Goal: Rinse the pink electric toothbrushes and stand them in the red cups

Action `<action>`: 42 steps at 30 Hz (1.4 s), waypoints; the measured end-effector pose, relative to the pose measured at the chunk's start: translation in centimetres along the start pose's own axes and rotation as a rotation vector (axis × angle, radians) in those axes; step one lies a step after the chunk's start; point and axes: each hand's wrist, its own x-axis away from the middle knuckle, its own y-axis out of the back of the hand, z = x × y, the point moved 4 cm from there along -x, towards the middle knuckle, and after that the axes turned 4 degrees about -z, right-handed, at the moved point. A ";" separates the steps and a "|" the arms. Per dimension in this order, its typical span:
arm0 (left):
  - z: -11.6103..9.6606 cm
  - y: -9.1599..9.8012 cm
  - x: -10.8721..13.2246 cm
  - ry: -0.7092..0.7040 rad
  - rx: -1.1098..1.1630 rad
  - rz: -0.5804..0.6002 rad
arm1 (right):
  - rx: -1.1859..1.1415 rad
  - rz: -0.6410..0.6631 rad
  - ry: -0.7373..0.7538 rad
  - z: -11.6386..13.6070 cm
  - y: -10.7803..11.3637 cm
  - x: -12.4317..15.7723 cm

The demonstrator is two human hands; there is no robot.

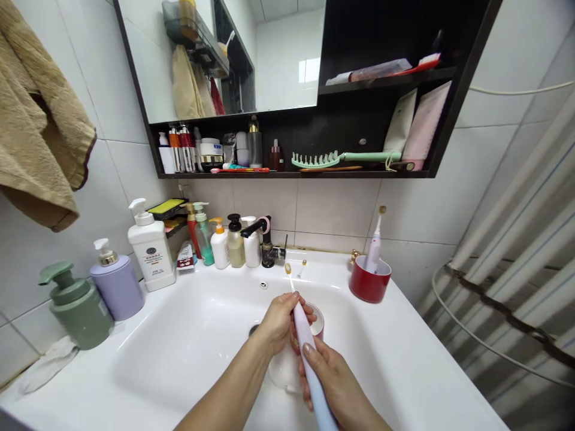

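A slim electric toothbrush (302, 323), fading from pink to pale blue, points up and away over the sink. My right hand (332, 374) is wrapped round its handle, thumb lying along the front. Higher up, my left hand (281, 317) is closed round the top of the handle, just below the thin white neck. The brown-bristled brush head (288, 269) sticks out past my fingers. Partly hidden behind my hands, a red cup (318, 323) with a white inside is in the basin. Beneath them lies a clear or whitish item (279, 371) that I cannot make out.
The white sink (188, 347) has a black faucet (266, 242) at the back. Right of it, a red holder (371, 281) bears another toothbrush (374, 245). Several pump bottles line the left, including a purple one (117, 284). A dark mirror cabinet (296, 175) overhangs the basin.
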 end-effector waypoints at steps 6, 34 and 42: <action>-0.1 -0.2 0.1 -0.040 -0.058 -0.060 | 0.161 -0.104 0.110 0.6 0.5 0.1; 1.3 -0.8 0.5 -0.097 -0.148 -0.087 | 0.053 -0.171 0.231 2.2 1.2 -0.4; 4.9 -2.9 3.7 0.082 -0.202 0.111 | 0.087 -0.363 0.329 4.0 4.9 -0.3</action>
